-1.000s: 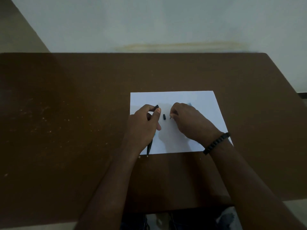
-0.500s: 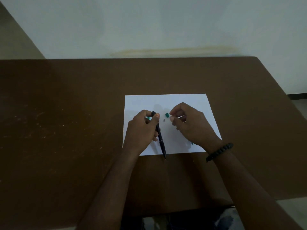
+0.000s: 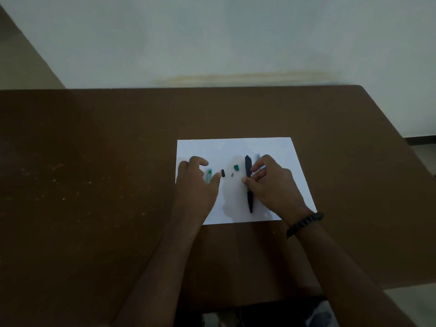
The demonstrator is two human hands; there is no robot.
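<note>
Black pen (image 3: pixel 249 199) on paper (image 3: pixel 236 147), pinched by right hand (image 3: pixel 271 185); left hand (image 3: pixel 193 182) loosely curled, holding nothing.

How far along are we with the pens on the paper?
Partway. Done: a green cap, a small black piece and a grey bit lie loose on the paper. In hand: the right hand pinches the black pen; the left hand hovers by the clear tube. Left: probably joining those loose parts, though I can't tell which pen they fit.

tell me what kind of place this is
Probably a plain study or writing spot indoors: a brown table against a bare wall, with paper and a pen on it.
</note>
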